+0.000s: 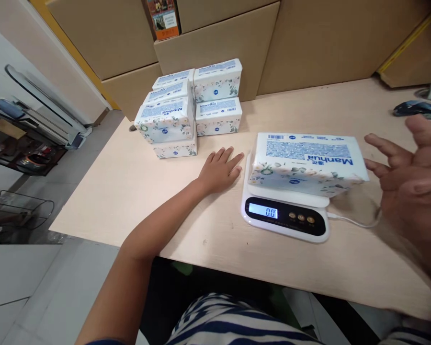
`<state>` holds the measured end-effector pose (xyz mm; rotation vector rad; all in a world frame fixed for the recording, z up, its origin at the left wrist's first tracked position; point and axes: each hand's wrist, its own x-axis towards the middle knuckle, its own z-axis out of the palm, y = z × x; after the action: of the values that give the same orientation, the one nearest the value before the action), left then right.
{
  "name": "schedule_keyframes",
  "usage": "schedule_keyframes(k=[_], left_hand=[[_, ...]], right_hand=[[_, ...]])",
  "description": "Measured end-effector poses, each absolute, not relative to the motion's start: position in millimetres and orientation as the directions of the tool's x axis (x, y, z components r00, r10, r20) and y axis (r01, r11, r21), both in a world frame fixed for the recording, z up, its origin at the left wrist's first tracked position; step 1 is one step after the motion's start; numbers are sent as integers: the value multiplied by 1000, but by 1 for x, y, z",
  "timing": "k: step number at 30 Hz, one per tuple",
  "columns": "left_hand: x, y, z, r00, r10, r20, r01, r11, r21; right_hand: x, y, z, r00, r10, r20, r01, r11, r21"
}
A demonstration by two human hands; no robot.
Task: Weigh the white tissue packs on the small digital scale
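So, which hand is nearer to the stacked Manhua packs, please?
Left. The left hand lies on the table just in front of the stacked packs; the right hand is farther off, right of the scale.

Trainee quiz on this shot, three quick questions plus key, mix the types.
1. Multiple choice: what does the display on the scale read?
A) 5.2
B) 0.0
C) 18.7

2. True or false: the left hand lies palm down on the table, while the right hand is raised near one end of the pack at the scale.

3. Fill in: the large Latin-letter word printed on that pack is ____.

Key: 1. B; 2. True; 3. Manhua
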<state>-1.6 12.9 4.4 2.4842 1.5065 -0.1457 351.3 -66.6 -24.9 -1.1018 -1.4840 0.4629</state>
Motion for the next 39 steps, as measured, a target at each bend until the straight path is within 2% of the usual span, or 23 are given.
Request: schedule_keyframes(k=[2, 5, 7, 9, 11, 14, 16, 18, 20, 21, 23, 26, 29, 34, 39], left_hand=[[-2, 13, 4, 467, 860, -204, 883, -446, 145], [-4, 13, 5, 464, 864, -194, 885, -444, 142], [-5, 13, 7, 459, 868, -191, 887, -437, 146], [-6, 13, 8, 456, 870, -189, 889, -433, 152], [-7, 13, 8, 458, 870, -185, 887, -434, 157], [-9, 13, 7, 457, 873, -171, 887, -432, 163], [-10, 13, 6, 450, 880, -155, 890, -428, 158], [-11, 12, 6, 449, 881, -148, 891, -429, 149], [-12, 13, 6, 451, 881, -145, 890, -432, 143], [-12, 13, 5, 450, 882, -141, 890, -432, 143], [-13, 15, 4, 448, 885, -128, 891, -429, 148], [-14, 16, -1, 453, 885, -104, 887, -435, 156], [-14, 17, -7, 464, 883, -66, 880, -451, 149], [-15, 17, -13, 476, 879, 7, 868, -471, 157], [-14, 17, -14, 478, 878, 19, 862, -473, 181]], right_hand=[[352, -66, -27, 58, 839, 541, 277, 507, -816], [353, -62, -34, -46, 884, 465, 260, 460, -849], [344, -63, -34, -87, 924, 372, 288, 381, -879], [328, -64, -27, -51, 947, 316, 375, 312, -873], [316, -59, -15, -29, 935, 354, 504, 320, -802], [327, -20, 6, -108, 900, 423, 638, 389, -665], [355, 25, 16, -52, 925, 377, 695, 304, -651], [385, 74, 23, 17, 962, 272, 783, 157, -602], [405, 115, 28, 102, 981, 164, 909, -24, -417], [409, 132, 31, 139, 976, 165, 929, -71, -362], [405, 157, 33, 167, 966, 196, 964, -118, -237], [382, 185, 29, 139, 970, 202, 986, -116, -120], [364, 213, 15, 171, 970, 176, 981, -151, -121], [363, 250, -6, 238, 943, 232, 961, -194, -198], [393, 261, -11, 208, 917, 341, 954, -112, -279]])
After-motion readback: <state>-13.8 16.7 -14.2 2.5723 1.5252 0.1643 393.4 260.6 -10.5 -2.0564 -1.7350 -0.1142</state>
